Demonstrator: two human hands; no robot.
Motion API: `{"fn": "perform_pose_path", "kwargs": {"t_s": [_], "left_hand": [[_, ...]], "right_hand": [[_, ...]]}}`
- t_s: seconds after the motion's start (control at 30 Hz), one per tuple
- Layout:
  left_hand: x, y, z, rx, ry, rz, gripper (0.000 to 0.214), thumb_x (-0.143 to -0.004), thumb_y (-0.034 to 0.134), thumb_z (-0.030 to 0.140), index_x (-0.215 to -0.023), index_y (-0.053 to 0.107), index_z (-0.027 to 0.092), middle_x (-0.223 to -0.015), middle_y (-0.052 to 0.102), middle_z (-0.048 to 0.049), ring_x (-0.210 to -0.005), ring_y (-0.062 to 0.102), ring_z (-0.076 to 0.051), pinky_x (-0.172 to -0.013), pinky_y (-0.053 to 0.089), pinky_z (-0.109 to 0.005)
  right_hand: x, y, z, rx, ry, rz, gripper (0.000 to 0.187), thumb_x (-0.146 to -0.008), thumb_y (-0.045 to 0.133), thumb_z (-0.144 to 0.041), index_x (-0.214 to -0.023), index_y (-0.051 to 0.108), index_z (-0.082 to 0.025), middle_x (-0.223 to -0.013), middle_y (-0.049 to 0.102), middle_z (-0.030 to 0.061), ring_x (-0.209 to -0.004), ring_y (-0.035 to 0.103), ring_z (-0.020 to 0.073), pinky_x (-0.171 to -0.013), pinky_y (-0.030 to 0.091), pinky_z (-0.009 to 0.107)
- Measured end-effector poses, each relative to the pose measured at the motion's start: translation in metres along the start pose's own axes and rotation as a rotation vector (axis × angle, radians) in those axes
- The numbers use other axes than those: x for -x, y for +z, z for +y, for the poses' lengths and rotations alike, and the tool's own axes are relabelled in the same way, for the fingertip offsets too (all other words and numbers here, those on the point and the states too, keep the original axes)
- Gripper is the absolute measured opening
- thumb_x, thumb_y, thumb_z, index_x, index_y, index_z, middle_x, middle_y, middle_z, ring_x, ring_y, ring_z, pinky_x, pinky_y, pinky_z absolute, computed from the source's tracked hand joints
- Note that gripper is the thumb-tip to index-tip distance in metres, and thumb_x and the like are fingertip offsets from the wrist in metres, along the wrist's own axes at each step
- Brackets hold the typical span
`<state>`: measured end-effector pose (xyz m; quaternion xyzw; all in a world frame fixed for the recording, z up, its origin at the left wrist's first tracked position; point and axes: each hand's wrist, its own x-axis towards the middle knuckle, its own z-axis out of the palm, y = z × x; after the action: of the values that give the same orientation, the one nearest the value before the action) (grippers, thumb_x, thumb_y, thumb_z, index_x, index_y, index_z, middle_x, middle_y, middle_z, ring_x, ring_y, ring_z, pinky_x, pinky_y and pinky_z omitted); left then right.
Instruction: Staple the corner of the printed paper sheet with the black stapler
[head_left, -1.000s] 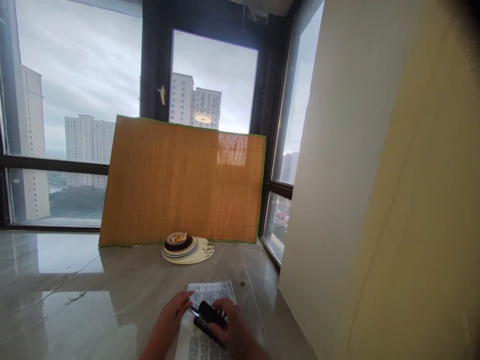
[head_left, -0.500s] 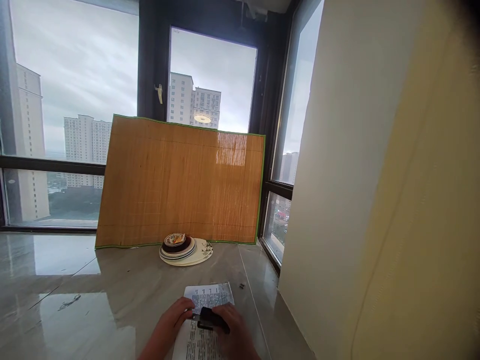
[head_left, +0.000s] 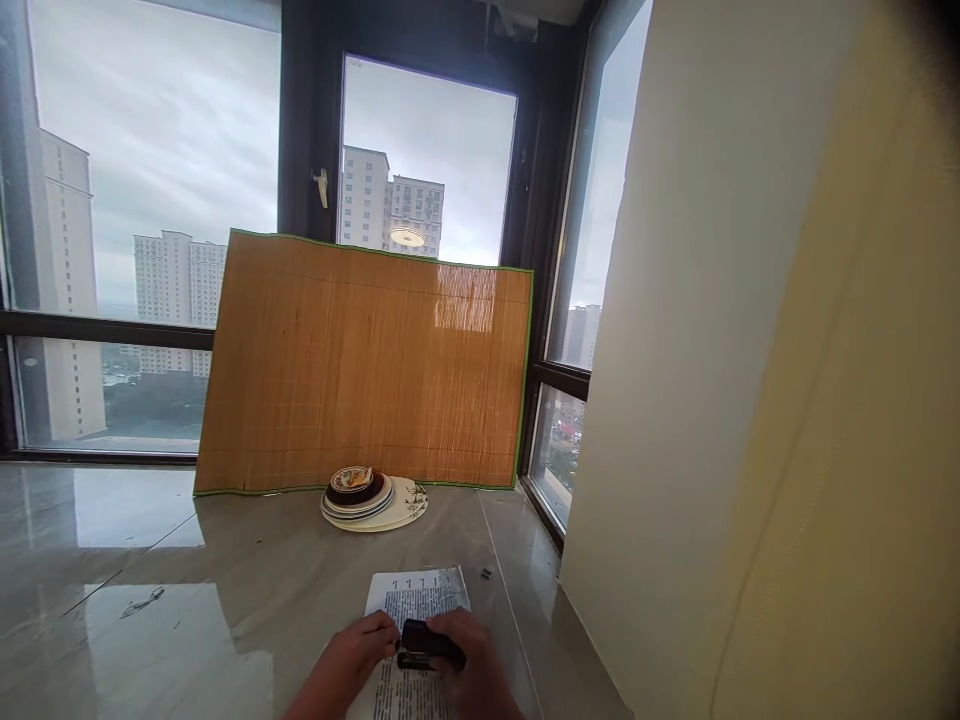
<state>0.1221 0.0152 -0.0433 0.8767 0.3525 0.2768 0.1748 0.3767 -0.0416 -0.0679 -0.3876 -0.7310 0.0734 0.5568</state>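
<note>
A black stapler (head_left: 424, 640) is held over a printed sheet of paper (head_left: 412, 583), lying roughly crosswise to the page. My right hand (head_left: 474, 655) is closed around its right end, fingers on the top and underside. My left hand (head_left: 364, 648) comes from the left with thumb and fingers pinched close to the stapler's left end. What sits between those left fingertips is too small to make out. Part of the sheet is hidden beneath both hands.
Small dark pieces (head_left: 486, 573) lie right of the sheet. Farther back, stacked plates (head_left: 358, 500) rest on an oval white plate (head_left: 409, 505). Behind them a bamboo mat (head_left: 360, 360) leans against the windows. A wall (head_left: 675, 400) rises at the right; a thin wiry tangle (head_left: 142, 602) lies left.
The left fingertips have drawn together at the stapler's left end, where a thin metal part showed before. The right hand keeps its hold; the view has shifted slightly.
</note>
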Motion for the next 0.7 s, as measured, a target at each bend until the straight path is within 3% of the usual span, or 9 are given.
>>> {"fn": "perform_pose_path", "kwargs": {"t_s": [0.17,0.53,0.7], "left_hand": [[0.000,-0.003,0.008,0.010,-0.043,-0.025,0.029,-0.099,0.050,0.034,-0.101,0.077,0.027,-0.109,0.074,-0.0058,-0.095,0.071,-0.020,-0.085,0.054,-0.024],[0.001,-0.007,0.013,-0.022,0.002,-0.012,0.026,-0.098,0.053,0.034,-0.103,0.079,0.031,-0.108,0.074,-0.0028,-0.094,0.072,-0.018,-0.084,0.053,-0.021],[0.002,-0.009,0.014,0.023,0.007,0.013,0.032,-0.101,0.052,0.039,-0.119,0.077,0.034,-0.109,0.078,-0.0037,-0.098,0.074,-0.020,-0.089,0.057,-0.026]], "right_hand": [[0.001,-0.003,-0.002,0.008,-0.009,0.024,0.050,-0.076,0.069,-0.007,-0.121,0.069,-0.030,-0.114,0.075,0.0087,-0.109,0.071,0.0282,-0.098,0.057,0.049],[0.000,-0.006,-0.008,0.026,0.023,0.006,0.043,-0.080,0.071,-0.014,-0.120,0.070,-0.030,-0.116,0.075,0.0085,-0.112,0.069,0.0287,-0.101,0.056,0.048],[0.000,-0.006,-0.004,-0.001,0.084,0.059,0.038,-0.076,0.074,-0.018,-0.114,0.073,-0.026,-0.111,0.076,0.0091,-0.107,0.071,0.0288,-0.099,0.055,0.048]]}}
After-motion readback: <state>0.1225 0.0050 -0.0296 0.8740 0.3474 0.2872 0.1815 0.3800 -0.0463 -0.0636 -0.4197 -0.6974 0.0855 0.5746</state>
